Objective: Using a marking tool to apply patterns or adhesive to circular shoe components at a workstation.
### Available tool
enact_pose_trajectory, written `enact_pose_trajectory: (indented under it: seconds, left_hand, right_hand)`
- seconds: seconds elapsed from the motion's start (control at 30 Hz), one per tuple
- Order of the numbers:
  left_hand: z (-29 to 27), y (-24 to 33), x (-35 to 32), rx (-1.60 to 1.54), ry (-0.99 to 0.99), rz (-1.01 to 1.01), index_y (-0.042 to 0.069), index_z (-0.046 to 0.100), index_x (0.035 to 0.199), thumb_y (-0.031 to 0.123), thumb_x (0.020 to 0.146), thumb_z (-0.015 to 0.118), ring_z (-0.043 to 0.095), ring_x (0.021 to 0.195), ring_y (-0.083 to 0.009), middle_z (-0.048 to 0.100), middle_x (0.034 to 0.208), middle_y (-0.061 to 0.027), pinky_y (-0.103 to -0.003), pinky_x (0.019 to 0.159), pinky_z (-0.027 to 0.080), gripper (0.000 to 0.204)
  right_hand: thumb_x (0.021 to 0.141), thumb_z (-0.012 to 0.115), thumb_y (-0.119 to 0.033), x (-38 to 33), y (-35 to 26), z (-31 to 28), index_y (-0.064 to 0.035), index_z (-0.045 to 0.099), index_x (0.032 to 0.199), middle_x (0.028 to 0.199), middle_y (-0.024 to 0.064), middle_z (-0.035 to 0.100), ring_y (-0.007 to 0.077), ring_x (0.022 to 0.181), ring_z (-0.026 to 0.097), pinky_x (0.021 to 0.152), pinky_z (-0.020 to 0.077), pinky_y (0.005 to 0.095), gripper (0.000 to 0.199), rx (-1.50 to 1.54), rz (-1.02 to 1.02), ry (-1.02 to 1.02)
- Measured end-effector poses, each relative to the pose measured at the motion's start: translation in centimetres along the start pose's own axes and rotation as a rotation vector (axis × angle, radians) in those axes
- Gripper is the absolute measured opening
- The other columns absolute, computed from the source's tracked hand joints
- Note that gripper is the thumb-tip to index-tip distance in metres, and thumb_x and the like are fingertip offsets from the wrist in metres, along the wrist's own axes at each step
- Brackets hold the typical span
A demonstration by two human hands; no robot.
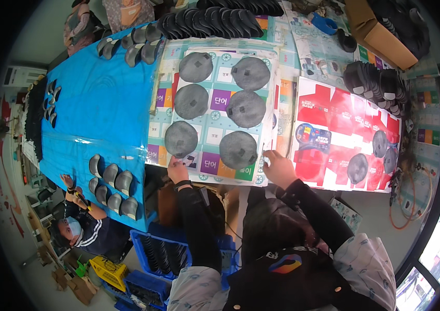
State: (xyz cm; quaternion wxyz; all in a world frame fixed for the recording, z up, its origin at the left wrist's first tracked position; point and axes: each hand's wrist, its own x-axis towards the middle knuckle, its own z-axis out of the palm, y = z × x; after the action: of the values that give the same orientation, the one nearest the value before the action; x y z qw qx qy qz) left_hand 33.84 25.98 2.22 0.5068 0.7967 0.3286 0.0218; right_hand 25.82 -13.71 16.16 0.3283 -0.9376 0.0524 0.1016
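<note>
My left hand (178, 170) is closed on the near-left corner of a printed cardboard sheet (214, 136), thumb and fingers pinching its edge. At the near-right corner of the same sheet, my right hand (279, 169) curls its fingers around the edge. Several round dark-grey pads (190, 101) lie on the sheet in two columns, each with a small darker square patch. The nearest left pad (181, 139) is just beyond my left hand; the nearest right pad (238, 149) lies left of my right hand. Fingertips under the sheet are hidden.
Left is a blue-covered table (95, 109) with curved dark pieces (123, 181); a masked person (82, 228) is beside it. Right, a red printed sheet (329, 116) bears more grey pads (358, 168). Black curved pieces (209, 23) line the back. Blue crates (152, 238) stand below.
</note>
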Motion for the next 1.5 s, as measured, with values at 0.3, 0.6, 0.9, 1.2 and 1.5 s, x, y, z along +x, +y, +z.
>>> enact_pose_trajectory:
  seconds: [0.3,0.6,0.9,1.2,1.5]
  left_hand:
    - [-0.2,2.6,-2.0,-0.780,-0.138,-0.558,0.009,0.064,0.123,0.024,0.099,0.064,0.060,0.075,-0.0133,0.068,0.108,0.0000,-0.027,0.063,0.049,0.028]
    - [-0.3,2.8,-2.6,-0.928,-0.210,-0.565,0.004,0.069,0.110,0.020,0.101,0.062,0.056,0.066,-0.0063,0.069,0.086,0.0018,-0.021,0.053,0.038,0.020]
    - [0.4,-2.7,0.3,-0.793,-0.681,-0.361,0.005,0.074,0.107,0.022,0.098,0.062,0.061,0.067,-0.0094,0.068,0.082,-0.0012,-0.025,0.062,0.050,0.023]
    - [-0.9,3.3,-10.2,-0.298,-0.131,-0.268,-0.001,0.069,0.082,0.045,0.100,0.062,0.061,0.057,-0.0142,0.075,0.080,-0.0109,-0.029,0.055,0.048,0.051]
    - [0.1,7.0,-22.5,-0.416,-0.243,-0.145,0.003,0.063,0.076,0.045,0.099,0.065,0.056,0.061,-0.0094,0.067,0.074,-0.0035,-0.025,0.060,0.047,0.048]
  right_hand:
    - [0.086,0.067,-0.011,-5.6,6.2,-8.8,-0.0064,0.067,0.100,0.090,0.0136,0.071,0.0325,0.073,0.071,0.065,0.0567,0.0424,0.015,-0.007,0.037,-0.022]
    - [0.086,0.068,-0.004,-8.6,7.6,-9.9,-0.0036,0.066,0.095,0.092,0.0138,0.073,0.0286,0.074,0.072,0.065,0.0574,0.0375,0.009,0.105,0.089,0.060]
    - [0.082,0.066,0.001,-8.0,6.3,-7.1,-0.0006,0.063,0.092,0.080,0.0146,0.064,0.0280,0.077,0.067,0.065,0.0515,0.0381,0.011,0.134,0.029,-0.039]
    - [0.094,0.061,-0.001,-12.4,14.9,-13.0,0.0022,0.064,0.101,0.084,0.0112,0.066,0.0200,0.067,0.068,0.062,0.0522,0.0327,0.009,0.100,0.043,-0.055]
    - [0.099,0.063,-0.023,-23.3,24.9,-31.4,-0.0064,0.074,0.108,0.099,0.0145,0.075,0.0278,0.084,0.072,0.079,0.0567,0.0369,0.022,-0.286,0.190,0.021]
